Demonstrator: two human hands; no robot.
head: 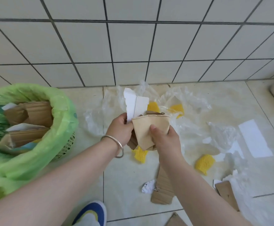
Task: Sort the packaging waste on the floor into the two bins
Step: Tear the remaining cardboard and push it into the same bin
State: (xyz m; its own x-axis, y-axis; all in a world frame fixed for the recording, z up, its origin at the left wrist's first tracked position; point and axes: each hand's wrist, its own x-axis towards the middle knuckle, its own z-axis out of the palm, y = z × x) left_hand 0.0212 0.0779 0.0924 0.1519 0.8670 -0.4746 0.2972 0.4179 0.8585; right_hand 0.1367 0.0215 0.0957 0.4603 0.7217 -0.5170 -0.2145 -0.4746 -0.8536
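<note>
Both hands meet above the floor (206,176): the left hand (119,130) has its fingers clamped on white card (135,106), the right hand (164,138) pinches tan paper (147,128), thumb on top. Green-lined bin (63,111) stands left, holding cardboard.

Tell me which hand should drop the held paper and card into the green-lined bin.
Left, probably. The left hand already grips the white card and is the hand nearer the green-lined bin, which stands on that side. The right hand, pinching the tan paper, would have to cross over.
</note>
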